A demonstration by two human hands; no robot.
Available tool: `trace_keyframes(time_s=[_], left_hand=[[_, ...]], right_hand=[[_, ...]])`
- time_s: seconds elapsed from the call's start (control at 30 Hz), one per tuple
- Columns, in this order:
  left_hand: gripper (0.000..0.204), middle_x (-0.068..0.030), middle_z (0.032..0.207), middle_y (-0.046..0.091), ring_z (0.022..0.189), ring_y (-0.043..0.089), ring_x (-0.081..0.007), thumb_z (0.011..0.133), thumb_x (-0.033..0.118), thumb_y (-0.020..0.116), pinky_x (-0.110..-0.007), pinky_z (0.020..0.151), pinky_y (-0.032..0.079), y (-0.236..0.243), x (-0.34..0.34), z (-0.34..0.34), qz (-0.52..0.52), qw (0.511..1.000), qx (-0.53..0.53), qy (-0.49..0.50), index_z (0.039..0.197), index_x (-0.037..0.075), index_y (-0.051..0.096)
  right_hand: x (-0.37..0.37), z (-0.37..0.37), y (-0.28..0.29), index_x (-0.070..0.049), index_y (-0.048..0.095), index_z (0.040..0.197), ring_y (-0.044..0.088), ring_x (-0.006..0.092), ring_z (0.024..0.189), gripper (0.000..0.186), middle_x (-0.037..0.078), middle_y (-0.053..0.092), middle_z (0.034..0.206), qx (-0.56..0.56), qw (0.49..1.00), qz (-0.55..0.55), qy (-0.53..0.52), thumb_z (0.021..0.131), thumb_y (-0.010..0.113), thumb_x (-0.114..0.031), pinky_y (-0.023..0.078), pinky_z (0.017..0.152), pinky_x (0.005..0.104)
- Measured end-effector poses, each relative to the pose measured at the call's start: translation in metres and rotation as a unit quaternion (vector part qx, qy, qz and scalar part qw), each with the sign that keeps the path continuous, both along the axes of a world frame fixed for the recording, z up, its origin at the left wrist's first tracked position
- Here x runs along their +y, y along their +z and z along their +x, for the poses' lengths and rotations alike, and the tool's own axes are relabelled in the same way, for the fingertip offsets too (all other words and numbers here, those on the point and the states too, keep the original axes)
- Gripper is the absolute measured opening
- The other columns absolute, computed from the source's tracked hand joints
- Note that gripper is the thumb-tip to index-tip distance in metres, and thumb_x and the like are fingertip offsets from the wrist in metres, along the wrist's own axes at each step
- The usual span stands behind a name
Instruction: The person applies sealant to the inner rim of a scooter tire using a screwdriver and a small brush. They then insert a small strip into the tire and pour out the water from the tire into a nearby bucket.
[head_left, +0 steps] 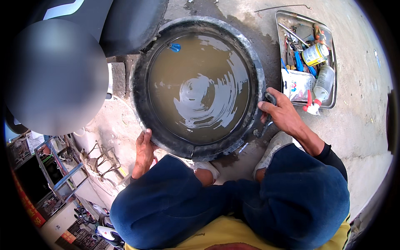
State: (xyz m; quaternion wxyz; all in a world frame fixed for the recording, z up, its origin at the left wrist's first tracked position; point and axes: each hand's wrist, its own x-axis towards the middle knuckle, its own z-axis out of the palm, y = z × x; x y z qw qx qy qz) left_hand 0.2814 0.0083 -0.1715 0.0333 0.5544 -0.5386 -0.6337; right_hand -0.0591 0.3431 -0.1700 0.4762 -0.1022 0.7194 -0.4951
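Observation:
A wide black rubber tub (139, 100) of murky brown water stands on the ground before my knees, with rings of ripples on the water. At its lower left, my left hand (144, 151) holds the rim, its fingertips on the edge and the rest partly hidden. My right hand (280, 109) is closed round a black loop handle (271, 99) at the tub's right side, thumb on top. A small blue object (174, 47) shows at the water's upper left edge; its kind cannot be made out.
A metal tray (306, 104) at the right holds tools, a yellow-and-white can (315, 54), a spray bottle (324, 83) and a white packet (298, 84). A thin metal rod (283, 7) lies beyond it. A block (117, 79) and a dark vehicle-like body (129, 25) flank the tub's left.

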Motion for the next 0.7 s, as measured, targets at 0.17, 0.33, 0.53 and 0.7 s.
trace_keyframes(time_s=[0.17,0.33,0.53,0.7], left_hand=[[0.049,-0.0154,0.116,0.074,0.096,0.076,-0.023,0.108,0.038,0.06,-0.035,0.077,0.068,0.014,0.001,-0.004,0.049,0.998,-0.036,-0.016,0.131,-0.005,0.059],[0.041,-0.0141,0.108,0.075,0.089,0.077,-0.0225,0.106,0.035,0.064,-0.033,0.07,0.068,0.016,-0.015,-0.011,0.115,0.987,-0.112,-0.015,0.122,-0.002,0.062],[0.039,-0.0079,0.113,0.074,0.101,0.074,-0.0172,0.106,0.042,0.064,-0.035,0.083,0.061,0.027,-0.039,-0.015,0.102,0.966,-0.219,-0.096,0.123,0.006,0.061],[0.046,-0.0011,0.103,0.064,0.094,0.058,-0.0129,0.101,0.05,0.068,-0.034,0.082,0.045,0.007,-0.097,-0.047,-0.137,0.955,-0.214,-0.155,0.122,0.009,0.059]], right_hand=[[0.011,0.001,0.012,0.011,0.049,0.141,0.068,0.0174,0.073,0.055,0.011,0.069,0.094,-0.066,0.997,0.035,0.003,0.1,0.069,-0.02,0.054,0.074,0.0324],[0.026,0.011,0.011,0.007,0.057,0.115,0.066,0.0186,0.07,0.035,0.015,0.067,0.085,-0.045,0.996,0.072,-0.016,0.099,0.068,-0.022,0.053,0.069,0.0364],[0.018,0.013,-0.001,0.003,0.061,0.122,0.066,0.0192,0.076,0.045,0.015,0.068,0.09,-0.015,0.997,0.071,0.028,0.105,0.065,-0.038,0.055,0.072,0.0364],[0.016,0.035,0.006,0.0,0.061,0.127,0.066,0.0149,0.081,0.05,0.01,0.07,0.091,-0.041,0.994,0.048,-0.09,0.103,0.069,-0.044,0.053,0.073,0.0316]])
